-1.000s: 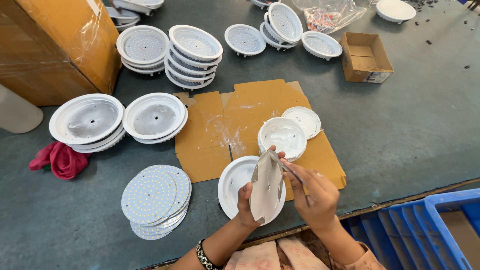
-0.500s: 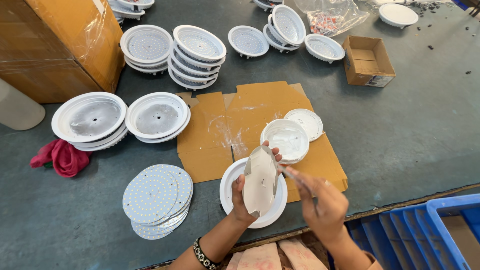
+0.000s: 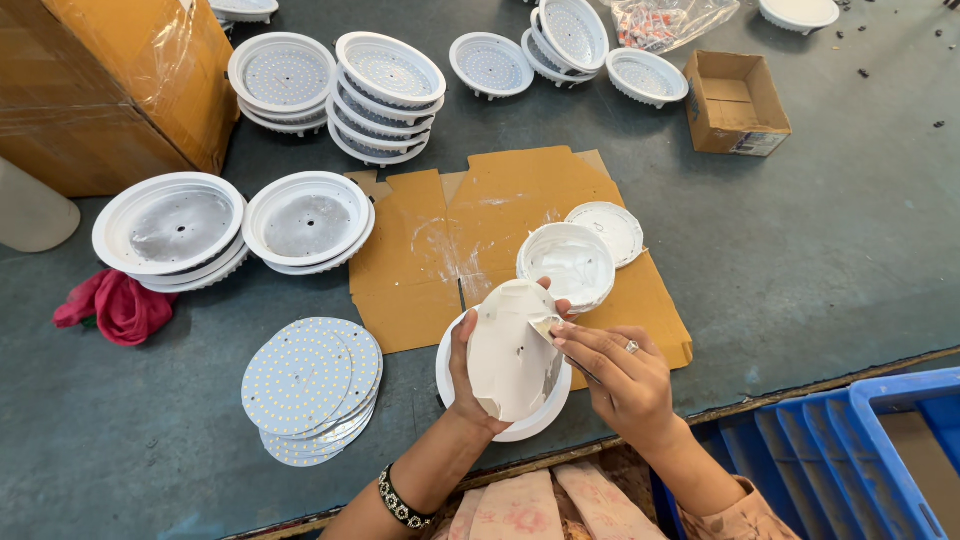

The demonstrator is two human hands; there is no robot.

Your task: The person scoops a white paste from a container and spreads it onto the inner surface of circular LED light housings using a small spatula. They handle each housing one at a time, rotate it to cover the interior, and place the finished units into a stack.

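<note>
Hands (image 3: pixel 470 370) (image 3: pixel 625 375) gripping white disc (image 3: pixel 510 350), grey-green worktable (image 3: pixel 830 250), flattened cardboard (image 3: pixel 500 215)

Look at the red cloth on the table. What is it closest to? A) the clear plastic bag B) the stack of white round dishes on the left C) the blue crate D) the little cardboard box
B: the red cloth lies crumpled right below the stack of white round dishes at the table's left side, far from everything else named.
</note>
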